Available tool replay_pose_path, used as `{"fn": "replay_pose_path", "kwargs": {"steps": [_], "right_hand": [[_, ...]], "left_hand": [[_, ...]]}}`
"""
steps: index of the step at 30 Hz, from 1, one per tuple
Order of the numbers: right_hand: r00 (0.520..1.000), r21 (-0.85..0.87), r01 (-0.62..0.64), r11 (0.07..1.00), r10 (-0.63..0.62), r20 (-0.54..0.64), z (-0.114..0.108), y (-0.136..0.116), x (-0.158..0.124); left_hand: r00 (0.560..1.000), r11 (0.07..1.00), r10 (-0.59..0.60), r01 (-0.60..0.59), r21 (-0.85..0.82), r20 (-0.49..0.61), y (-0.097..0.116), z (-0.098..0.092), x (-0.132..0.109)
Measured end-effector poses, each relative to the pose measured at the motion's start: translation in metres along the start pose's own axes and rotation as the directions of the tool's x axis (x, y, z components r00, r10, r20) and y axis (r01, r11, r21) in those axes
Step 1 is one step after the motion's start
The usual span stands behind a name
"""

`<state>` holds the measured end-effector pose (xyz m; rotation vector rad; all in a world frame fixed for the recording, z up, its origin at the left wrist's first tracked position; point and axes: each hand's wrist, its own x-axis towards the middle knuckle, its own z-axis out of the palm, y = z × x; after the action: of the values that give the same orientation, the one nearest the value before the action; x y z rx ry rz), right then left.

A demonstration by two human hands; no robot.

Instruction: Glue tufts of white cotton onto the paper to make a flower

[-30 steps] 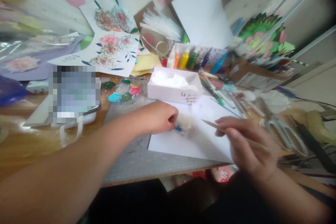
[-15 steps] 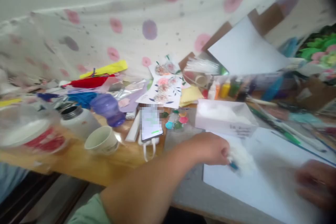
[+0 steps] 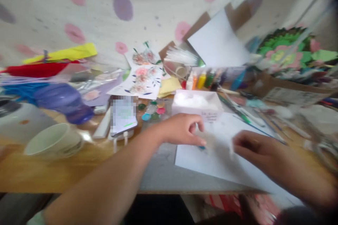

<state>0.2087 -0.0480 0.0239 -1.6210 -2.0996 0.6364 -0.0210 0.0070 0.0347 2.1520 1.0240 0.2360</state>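
My left hand (image 3: 186, 130) is over the white paper sheet (image 3: 237, 168), its thumb and fingers curved apart with a gap between them. Just below the thumb tip is a small blue piece (image 3: 202, 147); whether it touches the thumb I cannot tell. Facing it from the right, my right hand (image 3: 253, 147) has its fingers curled together. A faint, thin whitish bit shows at those fingertips, too blurred to name. Behind the left hand stands a white box (image 3: 195, 110) filled with white fluffy material and marked with handwriting.
A phone (image 3: 123, 117) with a cable and a pale cup (image 3: 52, 140) stand on the left. Small coloured discs (image 3: 154, 110) lie beside the box. Paint bottles (image 3: 202, 79) line the back. Scissors (image 3: 323, 151) and brushes are at the right, along with paper flowers (image 3: 285, 54).
The view has turned right. My left hand has opened, and the white fluffy clump that was at its fingers no longer shows there. My right hand has come closer to it.
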Motion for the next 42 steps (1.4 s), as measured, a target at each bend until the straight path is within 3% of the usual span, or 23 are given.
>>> {"fn": "replay_pose_path", "kwargs": {"steps": [1,5,10,21,25,28,31,34,42], "right_hand": [[0.997,-0.003,-0.021,1.000,0.021,0.075,0.001,-0.008,0.003],[0.998,0.040,-0.050,0.998,0.049,0.034,0.011,-0.028,0.014],[1.000,0.011,-0.002,1.000,0.003,-0.028,0.022,-0.029,0.019],[0.997,-0.184,0.079,0.980,-0.078,0.012,0.027,-0.029,0.019],[0.987,0.042,0.153,0.987,-0.150,-0.055,0.015,-0.025,0.017],[0.963,0.279,0.254,0.926,-0.214,-0.166,-0.001,-0.022,0.011],[0.945,0.323,0.290,0.901,-0.217,-0.244,-0.009,-0.024,0.003],[0.952,0.275,0.279,0.920,-0.228,-0.202,-0.003,-0.028,-0.003],[0.919,-0.063,0.368,0.928,-0.374,-0.123,0.027,-0.022,0.004]], "left_hand": [[0.999,0.996,0.043,-0.042,-0.079,0.010,0.001,-0.001,0.000],[0.997,0.976,0.040,-0.024,-0.218,0.072,0.001,0.003,0.004],[0.994,0.979,-0.026,0.046,-0.199,0.102,0.000,0.009,0.008],[0.989,0.986,-0.094,0.108,-0.124,0.116,-0.007,0.015,0.013],[0.989,0.994,-0.105,0.108,-0.022,0.106,-0.008,0.017,0.015],[0.988,0.993,-0.117,0.115,0.028,0.102,-0.006,0.018,0.015],[0.987,0.991,-0.133,0.130,0.036,0.094,-0.006,0.020,0.015],[0.991,0.993,-0.115,0.114,0.023,0.066,-0.007,0.022,0.015],[0.994,0.995,-0.098,0.097,0.022,0.037,-0.011,0.027,0.018]]}}
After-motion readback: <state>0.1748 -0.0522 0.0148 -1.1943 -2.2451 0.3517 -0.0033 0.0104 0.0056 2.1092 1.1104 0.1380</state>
